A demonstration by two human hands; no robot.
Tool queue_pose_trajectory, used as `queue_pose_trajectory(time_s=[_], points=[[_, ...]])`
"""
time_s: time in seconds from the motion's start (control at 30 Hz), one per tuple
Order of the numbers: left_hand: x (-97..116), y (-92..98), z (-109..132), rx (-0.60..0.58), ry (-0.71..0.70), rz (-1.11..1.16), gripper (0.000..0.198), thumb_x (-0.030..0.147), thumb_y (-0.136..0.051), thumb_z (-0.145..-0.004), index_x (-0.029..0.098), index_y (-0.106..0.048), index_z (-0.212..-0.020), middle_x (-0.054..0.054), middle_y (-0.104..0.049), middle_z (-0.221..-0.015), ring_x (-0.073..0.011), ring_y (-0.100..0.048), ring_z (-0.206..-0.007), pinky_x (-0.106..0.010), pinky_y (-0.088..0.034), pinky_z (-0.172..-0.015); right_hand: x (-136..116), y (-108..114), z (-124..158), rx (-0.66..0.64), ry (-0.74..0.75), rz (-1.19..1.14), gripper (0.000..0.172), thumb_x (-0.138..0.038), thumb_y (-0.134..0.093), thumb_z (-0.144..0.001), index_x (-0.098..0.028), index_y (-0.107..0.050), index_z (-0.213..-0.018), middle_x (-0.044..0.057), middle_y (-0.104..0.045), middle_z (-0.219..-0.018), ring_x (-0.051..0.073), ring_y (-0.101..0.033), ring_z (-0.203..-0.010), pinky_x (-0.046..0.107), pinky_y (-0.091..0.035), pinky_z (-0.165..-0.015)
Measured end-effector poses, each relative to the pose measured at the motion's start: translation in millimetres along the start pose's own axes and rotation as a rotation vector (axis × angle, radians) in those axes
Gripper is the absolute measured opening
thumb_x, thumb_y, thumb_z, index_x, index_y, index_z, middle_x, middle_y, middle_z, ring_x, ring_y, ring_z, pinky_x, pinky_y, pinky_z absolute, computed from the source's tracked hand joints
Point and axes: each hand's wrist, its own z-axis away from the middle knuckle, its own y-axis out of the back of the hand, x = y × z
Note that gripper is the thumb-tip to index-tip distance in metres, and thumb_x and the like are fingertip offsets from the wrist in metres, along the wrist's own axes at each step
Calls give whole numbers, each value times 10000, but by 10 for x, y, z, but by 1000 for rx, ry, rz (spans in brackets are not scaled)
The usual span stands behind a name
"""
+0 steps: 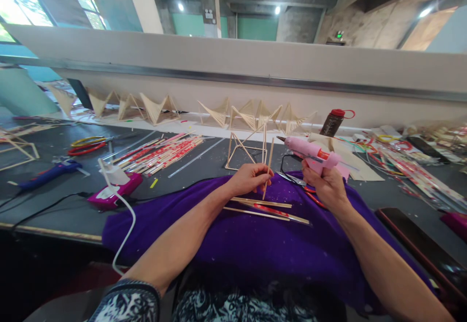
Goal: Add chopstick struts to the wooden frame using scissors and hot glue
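Observation:
Between the fingertips of my left hand [251, 180] stands a thin wooden stick [270, 159], held nearly upright. My right hand [327, 186] is wrapped round the handle of a pink glue gun [306, 148], whose dark nozzle points left toward the stick. Just behind my left hand sits a small frame of glued sticks [245, 148]. Red-handled scissors [312, 196] lie below the glue gun, partly hidden by my right hand. Several loose chopsticks [272, 209], some in red-printed wrappers, rest on the purple cloth [233, 249] in front of me.
Wrapped chopsticks [171, 152] are heaped at left, near a pink power strip [115, 190] and a blue glue gun [51, 173]. Finished stick models [215, 114] line the back wall. A dark bottle with a red lid [332, 121] stands behind the pink glue gun. A long dark case [419, 249] lies at right.

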Motion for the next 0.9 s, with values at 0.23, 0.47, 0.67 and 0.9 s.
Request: queue_pose_trajectory(time_s=[0.23,0.47,0.67,0.9], points=[[-9,-6,1,6,-3,-8,208,260,-475,-807,131,-580,-933,-48,-663,-796,-98,-610,-585,-148,-418,-428,-59,-12,11,33,47,128,166,-336,-619,-761,-183,-588,-818,-18,-522,-647,113,-446,-553,247,-375,-501],[6,-5,10,6,-3,-21,216,274,-476,-804,134,-583,-928,-48,-664,-798,-106,-609,-586,-163,-426,-428,-78,-10,17,28,54,150,152,-309,-609,-770,-183,-580,-850,-23,-509,-650,105,-428,-549,240,-364,-500],[11,-2,8,1,3,-30,213,275,-476,-810,136,-583,-932,-40,-660,-790,-101,-609,-587,-154,-422,-434,-42,-1,6,18,54,167,171,-342,-609,-777,-175,-578,-794,-21,-498,-638,105,-425,-553,236,-362,-495],[6,-4,13,3,-4,-28,212,283,-482,-815,136,-586,-926,-39,-652,-774,-98,-597,-575,-156,-425,-436,-76,-12,5,26,55,137,172,-347,-612,-776,-179,-599,-812,-17,-516,-640,108,-428,-550,235,-364,-497]])
